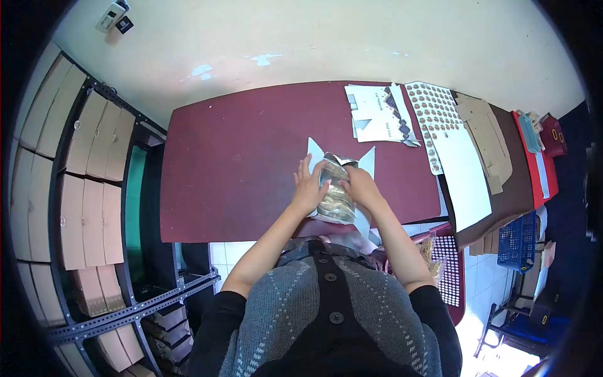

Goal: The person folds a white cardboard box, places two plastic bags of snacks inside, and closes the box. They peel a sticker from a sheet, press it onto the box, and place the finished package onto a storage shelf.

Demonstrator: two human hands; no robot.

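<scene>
A clear pouch [336, 202] with pale, rounded pieces inside lies at the front edge of the maroon table [251, 157], on an opened white box [366, 162] whose flaps stick out at the sides. My left hand [309, 188] rests against the pouch's left side with its fingers spread. On the right side, my right hand [362, 187] has its fingers bent around the upper part of the pouch and grips it. A shiny dark and silver piece shows at the pouch's top end.
Printed sheets [380, 119] and a sticker sheet [433, 107] lie at the back right, beside white card [465, 176] and brown cardboard [487, 138]. A pink basket [461, 276] with bags stands below right. Shelves with boxes [72, 220] line the left.
</scene>
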